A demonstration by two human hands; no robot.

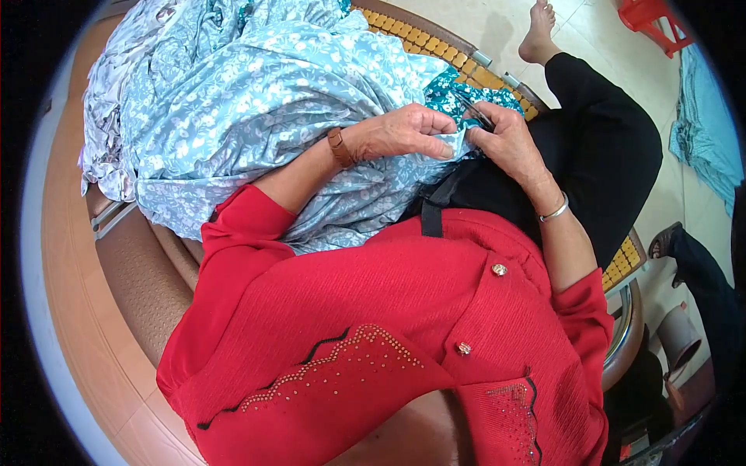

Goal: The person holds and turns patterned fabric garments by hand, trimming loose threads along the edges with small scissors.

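Observation:
My left hand [406,132] is closed, thumb against fingers, on the edge of a light blue floral cloth [264,93]. Close by on the right, my right hand [507,138] is closed too, with a thin dark metal tool that looks like thread snips [475,110] between its fingers. Its thumb and fingertips also touch the pale cloth edge between the hands. Under and behind the fingertips lies a teal floral fabric [443,95]. Most of the blue cloth is heaped across the lap and seat to the left. The tool's handles are hidden in my right palm.
A yellow tiled seat mat [420,33] with a metal frame runs behind the cloth. At top right stands a red plastic stool [657,23], with blue-green cloth [705,128] hanging below it. Another person's dark trouser leg [703,291] is at the right.

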